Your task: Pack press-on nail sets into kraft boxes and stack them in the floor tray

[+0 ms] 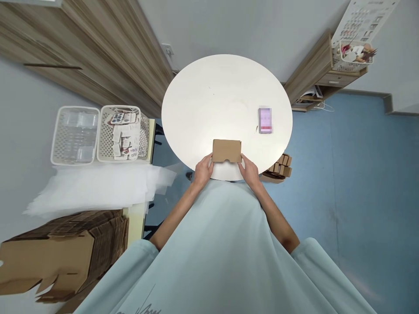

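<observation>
A small brown cardboard box [227,150], its lid closed and a notch in its near edge, is at the near part of the round white table [209,96]. My left hand [203,170] grips the box's left side, fingers curled around the near corner. On the opposite side, my right hand [249,170] holds the right near corner between thumb and fingers. What is inside the box is hidden.
A phone [265,120] lies on the table's right. Small boxes [279,168] are stacked low at the right. On the left stand two white baskets [75,135], white sheets [98,187] and flat cardboard blanks [65,253]. A cabinet [322,72] stands at the right wall.
</observation>
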Demonstrator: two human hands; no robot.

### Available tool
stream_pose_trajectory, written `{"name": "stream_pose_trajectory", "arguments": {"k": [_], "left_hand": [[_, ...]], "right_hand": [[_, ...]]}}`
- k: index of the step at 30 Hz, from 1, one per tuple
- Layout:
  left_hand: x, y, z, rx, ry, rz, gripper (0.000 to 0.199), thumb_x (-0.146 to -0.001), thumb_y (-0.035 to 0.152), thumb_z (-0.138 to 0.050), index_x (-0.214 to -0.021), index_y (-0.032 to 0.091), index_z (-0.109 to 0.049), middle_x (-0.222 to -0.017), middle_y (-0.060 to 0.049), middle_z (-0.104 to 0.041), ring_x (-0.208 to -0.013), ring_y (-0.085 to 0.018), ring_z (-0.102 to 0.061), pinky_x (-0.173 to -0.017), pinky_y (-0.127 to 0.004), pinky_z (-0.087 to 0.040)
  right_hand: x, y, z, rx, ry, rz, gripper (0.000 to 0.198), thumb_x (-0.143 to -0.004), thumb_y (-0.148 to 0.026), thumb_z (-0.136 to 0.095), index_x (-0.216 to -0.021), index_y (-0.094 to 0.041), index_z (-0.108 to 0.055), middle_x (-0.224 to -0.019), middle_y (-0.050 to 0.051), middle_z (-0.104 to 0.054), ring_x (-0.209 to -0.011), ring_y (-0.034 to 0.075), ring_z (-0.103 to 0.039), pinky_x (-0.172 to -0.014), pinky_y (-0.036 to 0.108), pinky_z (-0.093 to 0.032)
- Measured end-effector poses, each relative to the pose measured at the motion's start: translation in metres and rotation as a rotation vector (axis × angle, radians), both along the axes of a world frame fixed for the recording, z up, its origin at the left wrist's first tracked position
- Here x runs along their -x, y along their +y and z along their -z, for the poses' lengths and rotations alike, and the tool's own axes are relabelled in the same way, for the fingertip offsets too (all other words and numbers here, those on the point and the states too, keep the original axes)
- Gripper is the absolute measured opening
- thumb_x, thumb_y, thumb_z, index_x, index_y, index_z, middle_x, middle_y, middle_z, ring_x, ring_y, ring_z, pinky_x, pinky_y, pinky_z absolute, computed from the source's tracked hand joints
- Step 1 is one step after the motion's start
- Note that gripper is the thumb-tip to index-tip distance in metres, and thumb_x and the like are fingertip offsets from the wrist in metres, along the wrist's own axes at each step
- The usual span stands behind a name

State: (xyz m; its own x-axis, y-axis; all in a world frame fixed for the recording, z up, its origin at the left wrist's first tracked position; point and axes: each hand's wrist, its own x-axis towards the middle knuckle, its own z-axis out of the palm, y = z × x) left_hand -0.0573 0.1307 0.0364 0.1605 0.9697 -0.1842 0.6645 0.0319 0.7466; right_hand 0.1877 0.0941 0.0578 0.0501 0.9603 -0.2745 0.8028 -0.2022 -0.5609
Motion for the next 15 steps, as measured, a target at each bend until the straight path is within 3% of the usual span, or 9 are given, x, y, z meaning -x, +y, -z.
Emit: {"name": "stream_pose_trajectory", "arguments": {"k": [3, 6, 12, 15], "left_hand": [[-0.001, -0.004, 0.004, 0.081, 0.047, 0.012, 0.048, -0.104, 0.026, -0.053, -0.15, 0.028, -0.065, -0.134, -0.01, -0.077, -0.117, -0.035, -0.074, -0.106, -0.047, -0.055], [-0.002, -0.006, 0.007, 0.137, 0.062, 0.017, 0.049, -0.102, 0.025, -0.055, -0.149, 0.031, -0.068, -0.121, -0.008, -0.082, -0.105, -0.036, -0.077, -0.099, -0.045, -0.057], [-0.007, -0.008, 0.016, 0.209, 0.001, -0.052, 0.056, -0.092, 0.015, -0.061, -0.146, 0.027, -0.07, -0.126, -0.004, -0.082, -0.119, -0.029, -0.076, -0.107, -0.038, -0.057], [-0.009, -0.008, 0.022, 0.237, -0.062, -0.093, 0.052, -0.094, 0.017, -0.06, -0.144, 0.025, -0.071, -0.133, -0.003, -0.079, -0.124, -0.026, -0.075, -0.112, -0.036, -0.056]], "right_hand": [[0.003, 0.0, -0.003, 0.14, -0.07, 0.007, 0.049, -0.11, -0.028, -0.049, -0.158, -0.025, -0.053, -0.132, 0.01, -0.078, -0.112, 0.033, -0.076, -0.099, 0.042, -0.057], [0.004, 0.001, -0.002, 0.209, -0.1, 0.011, 0.047, -0.109, -0.026, -0.051, -0.156, -0.025, -0.056, -0.124, 0.01, -0.08, -0.11, 0.032, -0.076, -0.095, 0.038, -0.056], [-0.001, -0.001, 0.012, 0.209, -0.003, 0.054, 0.04, -0.107, -0.036, -0.06, -0.145, -0.024, -0.065, -0.123, 0.009, -0.081, -0.112, 0.032, -0.076, -0.094, 0.038, -0.057], [-0.006, -0.001, 0.024, 0.162, 0.06, 0.089, 0.038, -0.108, -0.031, -0.054, -0.144, -0.026, -0.066, -0.132, 0.009, -0.079, -0.118, 0.031, -0.076, -0.099, 0.039, -0.057]]}}
